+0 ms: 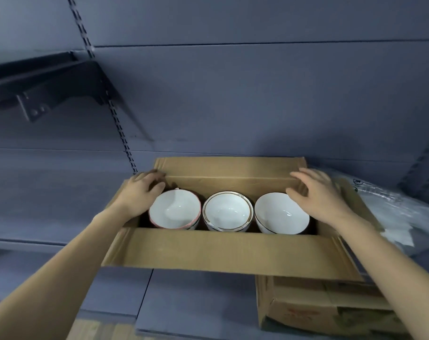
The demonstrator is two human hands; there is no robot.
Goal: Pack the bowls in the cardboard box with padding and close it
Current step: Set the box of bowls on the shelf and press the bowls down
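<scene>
The left hand (pixel 142 190) reaches in with its forearm stretched up from the lower left, and lands at the far left corner of the cardboard box (pixel 220 249); its fingers are curled over the end of the far flap (pixel 233 169), gripping the cardboard edge there, just above the leftmost bowl. Inside the box, three white bowls stand upright in a row: the pink-rimmed bowl (pixel 174 208) at the left end, the gold-rimmed bowl (pixel 228 211) in the middle, apparently nested in a second one, and the dark-rimmed bowl (pixel 279 213) at the right end, each close beside the next. The right hand (pixel 316 195) comes from the lower right, arm extended, fingers spread loosely open and resting on the far flap's right end, partly over the dark-rimmed bowl. Right of the box lies clear plastic wrap (pixel 390 212); below its right corner sits a second carton (pixel 319 307).
</scene>
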